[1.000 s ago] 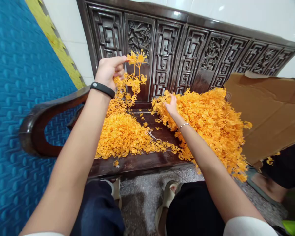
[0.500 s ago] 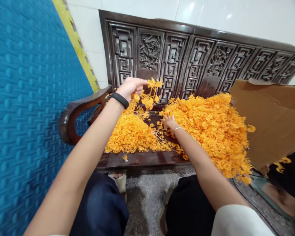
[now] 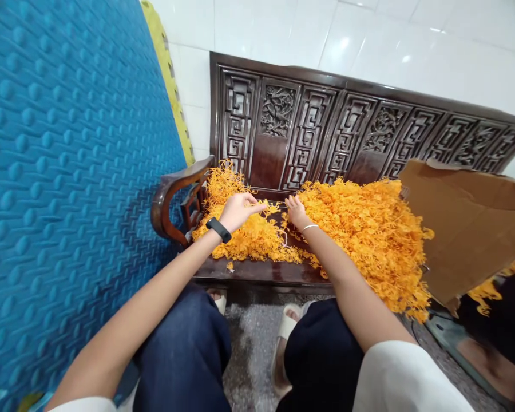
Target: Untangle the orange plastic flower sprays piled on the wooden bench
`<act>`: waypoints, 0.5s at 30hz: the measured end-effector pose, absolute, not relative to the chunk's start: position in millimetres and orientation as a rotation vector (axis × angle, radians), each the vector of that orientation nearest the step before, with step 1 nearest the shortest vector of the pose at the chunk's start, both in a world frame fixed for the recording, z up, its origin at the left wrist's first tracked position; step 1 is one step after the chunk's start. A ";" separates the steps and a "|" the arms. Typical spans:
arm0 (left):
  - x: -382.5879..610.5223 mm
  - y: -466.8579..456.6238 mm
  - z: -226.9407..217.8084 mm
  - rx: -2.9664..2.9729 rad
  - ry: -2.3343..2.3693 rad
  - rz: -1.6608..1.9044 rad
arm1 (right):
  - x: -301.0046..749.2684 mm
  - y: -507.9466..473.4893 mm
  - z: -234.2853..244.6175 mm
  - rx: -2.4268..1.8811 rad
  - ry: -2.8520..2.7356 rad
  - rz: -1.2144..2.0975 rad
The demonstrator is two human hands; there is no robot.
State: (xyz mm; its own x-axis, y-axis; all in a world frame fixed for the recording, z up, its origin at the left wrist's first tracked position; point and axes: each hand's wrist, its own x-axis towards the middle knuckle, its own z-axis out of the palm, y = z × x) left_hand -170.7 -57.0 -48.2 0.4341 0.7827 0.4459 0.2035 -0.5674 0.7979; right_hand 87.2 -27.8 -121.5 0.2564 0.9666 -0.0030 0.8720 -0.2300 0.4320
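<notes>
My left hand (image 3: 239,210), with a black band at the wrist, is above the left heap of orange, curly-edged plastic pieces (image 3: 255,237). Its thumb and forefinger come together in a pinch beside some orange strands; what lies between the tips is too small to make out. My right hand (image 3: 297,212), wearing a thin pale bracelet, touches the left edge of the bigger orange heap (image 3: 364,229). Its fingers are slightly apart and point away from me. Both heaps lie on the seat of a dark wooden bench (image 3: 257,272).
A carved backrest (image 3: 278,154) rises behind the heaps, and a curved armrest (image 3: 158,212) bounds the left end. Blue textured foam matting (image 3: 90,171) stands at left. A cardboard sheet (image 3: 467,229) leans at right, near another person's leg (image 3: 484,355).
My left hand has come down toward the left heap, and the orange cluster it held up no longer hangs from it. My right hand stays at the larger heap's edge. The view has shifted.
</notes>
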 end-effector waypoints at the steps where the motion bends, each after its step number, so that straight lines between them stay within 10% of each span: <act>1: -171.3 -60.5 -49.1 2.114 0.845 1.111 | 86.0 -27.9 -118.5 2.184 1.714 0.380; 15: -186.8 -94.3 -59.8 2.733 1.132 0.949 | 39.5 -30.4 -117.8 2.395 1.764 -0.014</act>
